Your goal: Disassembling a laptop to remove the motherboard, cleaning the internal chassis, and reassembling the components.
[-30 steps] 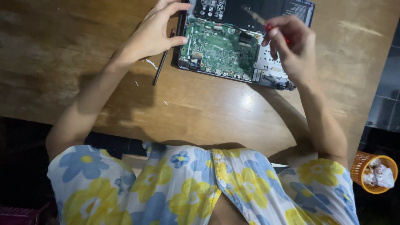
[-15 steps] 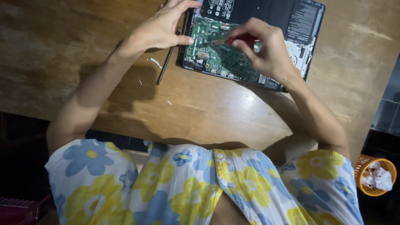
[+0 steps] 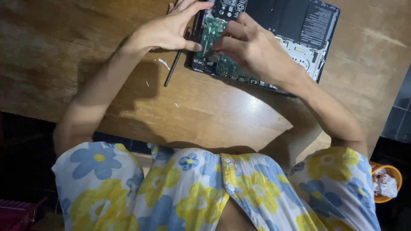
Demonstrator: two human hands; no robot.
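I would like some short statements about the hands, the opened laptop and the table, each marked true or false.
1. The opened laptop lies on a wooden table. True.
2. The right hand rests on the bare table, away from the laptop. False: it is over the green circuit board.
3. The left hand is at the laptop's left edge. True.
4. A thin dark tool lies on the table beside the laptop. True.
5. The orange basket stands on the table. False: it is lower, beside the table.
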